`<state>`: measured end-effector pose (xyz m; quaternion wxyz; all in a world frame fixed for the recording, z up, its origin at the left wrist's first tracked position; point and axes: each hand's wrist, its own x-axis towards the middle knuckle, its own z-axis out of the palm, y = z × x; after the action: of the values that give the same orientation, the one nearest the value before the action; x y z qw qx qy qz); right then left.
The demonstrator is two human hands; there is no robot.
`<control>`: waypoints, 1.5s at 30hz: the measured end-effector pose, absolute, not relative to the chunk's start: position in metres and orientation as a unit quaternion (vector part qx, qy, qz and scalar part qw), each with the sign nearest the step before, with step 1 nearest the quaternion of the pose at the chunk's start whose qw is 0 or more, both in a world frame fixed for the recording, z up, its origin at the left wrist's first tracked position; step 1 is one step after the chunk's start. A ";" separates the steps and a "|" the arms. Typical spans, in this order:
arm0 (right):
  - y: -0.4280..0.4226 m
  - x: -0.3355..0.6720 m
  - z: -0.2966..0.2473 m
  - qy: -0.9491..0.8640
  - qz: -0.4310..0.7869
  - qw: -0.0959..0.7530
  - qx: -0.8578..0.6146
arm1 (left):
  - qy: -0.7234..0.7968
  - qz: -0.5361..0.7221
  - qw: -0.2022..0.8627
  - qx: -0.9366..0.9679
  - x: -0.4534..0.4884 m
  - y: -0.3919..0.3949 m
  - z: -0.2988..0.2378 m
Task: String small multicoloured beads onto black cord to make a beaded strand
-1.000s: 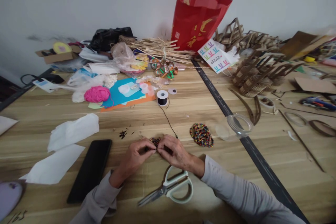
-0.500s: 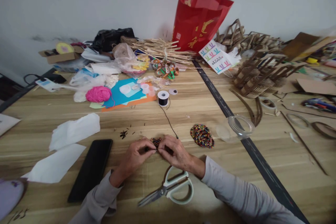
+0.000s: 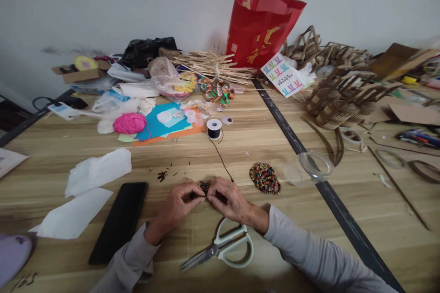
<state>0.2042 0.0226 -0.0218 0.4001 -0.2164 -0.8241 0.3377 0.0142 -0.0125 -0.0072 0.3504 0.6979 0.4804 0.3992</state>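
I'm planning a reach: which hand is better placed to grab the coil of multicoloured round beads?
Probably the right hand: the coil of multicoloured round beads lies nearer it, on its outer side; the left hand is farther.

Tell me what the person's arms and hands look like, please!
The left sleeve and right sleeve are long and grey, with soft wrinkles. They stop short of the wrists. The left hand and right hand wear no gloves, and I can't see a watch.
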 end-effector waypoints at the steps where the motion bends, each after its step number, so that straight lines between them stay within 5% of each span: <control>1: 0.023 0.204 -0.022 -0.824 0.337 0.402 -0.216 | 0.480 0.400 0.350 0.698 0.014 -0.013 -0.008; 45: 0.022 0.205 -0.019 -0.830 0.329 0.392 -0.222 | 0.479 0.394 0.359 0.697 0.015 -0.013 -0.007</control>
<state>0.2048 0.0220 -0.0189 0.3916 -0.2222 -0.8301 0.3290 0.0154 -0.0129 -0.0069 0.3594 0.6971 0.4791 0.3941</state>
